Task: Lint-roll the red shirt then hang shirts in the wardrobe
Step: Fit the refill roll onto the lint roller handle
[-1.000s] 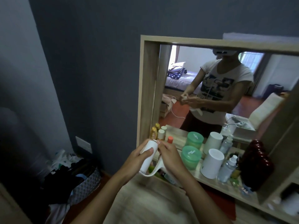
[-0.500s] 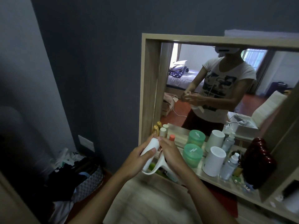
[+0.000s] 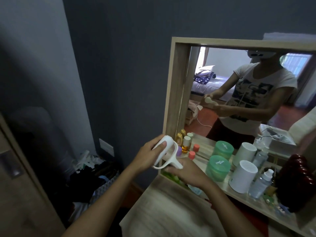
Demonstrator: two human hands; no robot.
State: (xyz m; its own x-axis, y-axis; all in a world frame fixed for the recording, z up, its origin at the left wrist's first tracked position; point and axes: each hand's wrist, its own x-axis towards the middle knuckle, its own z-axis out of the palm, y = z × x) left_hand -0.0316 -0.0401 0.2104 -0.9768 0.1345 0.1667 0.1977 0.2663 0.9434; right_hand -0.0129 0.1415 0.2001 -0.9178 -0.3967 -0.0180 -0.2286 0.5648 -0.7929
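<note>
Lint roller [image 3: 163, 151] held above the table's [image 3: 159, 209] left edge, facing a mirror [image 3: 222, 93].

Left hand [image 3: 147, 157] grips the roller's white barrel; right hand [image 3: 186, 171] grips its handle end. On the table's rear edge, against the mirror: small bottles [image 3: 185, 144], green jar [image 3: 217, 168], white cylinder [image 3: 242, 177]. Dark grey wall [image 3: 119, 65] behind; clothes basket [image 3: 95, 177] on the floor at left. No red shirt in view.
</note>
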